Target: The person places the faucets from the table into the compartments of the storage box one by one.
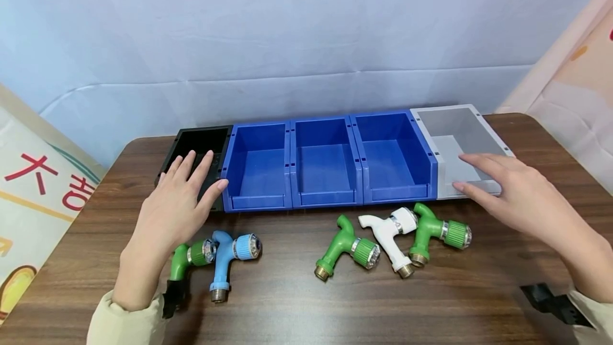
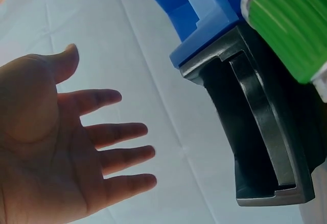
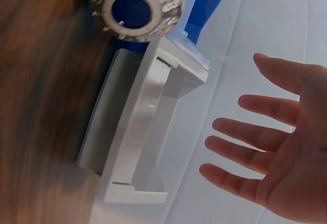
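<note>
My left hand (image 1: pixel 178 201), fingers spread and holding nothing, hovers in front of the black bin (image 2: pixel 265 127). Opposite it, my right hand (image 1: pixel 519 196) has its fingers extended near the grey bin (image 1: pixel 447 190) and grips nothing. Under the left wrist lies a green tap (image 1: pixel 179 262), partly hidden, with a blue tap (image 1: pixel 222 265) right beside it. Toward the right lie a green tap (image 1: pixel 340 246), a white tap (image 1: pixel 389 241) and another green tap (image 1: pixel 428 230); the white one appears to touch the rightmost green one.
Between the black and grey bins stand three blue bins (image 1: pixel 257 202), joined in one row along the back of the wooden table (image 1: pixel 287 313). A pale cloth backdrop (image 1: pixel 297 41) hangs behind them. Printed sheets (image 1: pixel 43 201) flank the table. Black straps sit at both wrists.
</note>
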The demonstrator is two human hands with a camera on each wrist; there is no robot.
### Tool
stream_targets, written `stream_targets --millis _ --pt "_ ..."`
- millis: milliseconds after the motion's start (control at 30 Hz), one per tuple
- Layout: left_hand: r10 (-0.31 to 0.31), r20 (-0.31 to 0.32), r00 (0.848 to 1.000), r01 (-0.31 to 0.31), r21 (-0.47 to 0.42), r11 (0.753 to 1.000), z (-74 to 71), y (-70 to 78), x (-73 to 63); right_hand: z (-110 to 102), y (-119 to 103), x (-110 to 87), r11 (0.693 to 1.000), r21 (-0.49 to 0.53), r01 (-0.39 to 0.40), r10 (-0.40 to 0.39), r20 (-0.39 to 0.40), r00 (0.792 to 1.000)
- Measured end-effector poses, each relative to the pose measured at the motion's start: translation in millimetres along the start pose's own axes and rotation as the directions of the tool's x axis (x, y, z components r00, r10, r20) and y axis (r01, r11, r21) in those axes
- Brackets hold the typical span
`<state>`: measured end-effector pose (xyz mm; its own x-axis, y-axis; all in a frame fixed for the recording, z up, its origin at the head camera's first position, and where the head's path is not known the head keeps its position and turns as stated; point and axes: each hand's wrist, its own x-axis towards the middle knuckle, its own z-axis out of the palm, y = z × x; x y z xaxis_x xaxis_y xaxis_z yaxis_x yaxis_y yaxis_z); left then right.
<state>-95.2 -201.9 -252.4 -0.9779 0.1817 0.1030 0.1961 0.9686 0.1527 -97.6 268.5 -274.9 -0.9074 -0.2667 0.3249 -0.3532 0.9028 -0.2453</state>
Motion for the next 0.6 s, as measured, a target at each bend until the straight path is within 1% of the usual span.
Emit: stream_targets --millis 133,233,300,400,500,600 --pt "-0.006 -0.006 1.000 0.006 0.018 1.000 -0.5 0.1 -1.8 -1.3 5.2 0.0 1.000 -0.009 0.011 -0.011 -0.046 0.999" --pt "-0.001 -0.018 1.000 0.002 0.025 1.000 0.0 -0.1 -3.2 -3.2 11.2 0.8 0.999 -0.034 -0.004 0.002 -0.061 0.998" --pt "0.000 -0.032 0.999 0.001 0.022 1.000 -0.1 -0.2 -3.6 -5.2 15.9 1.5 0.999 -0.035 -0.020 0.018 -0.070 0.997" --pt "0.000 -0.071 0.997 0.000 0.008 1.000 -0.4 -0.4 -3.9 -8.8 24.2 1.7 0.999 -0.010 -0.032 0.031 -0.083 0.996" --pt "0.007 -0.106 0.994 -0.008 -0.007 1.000 -0.7 -1.2 -4.3 -13.1 33.6 1.3 0.997 0.031 -0.068 0.070 -0.068 0.995" --pt "0.020 -0.119 0.993 -0.021 -0.015 1.000 -0.4 -3.3 -6.0 -16.4 43.5 1.6 0.988 0.083 -0.133 0.136 -0.032 0.990"
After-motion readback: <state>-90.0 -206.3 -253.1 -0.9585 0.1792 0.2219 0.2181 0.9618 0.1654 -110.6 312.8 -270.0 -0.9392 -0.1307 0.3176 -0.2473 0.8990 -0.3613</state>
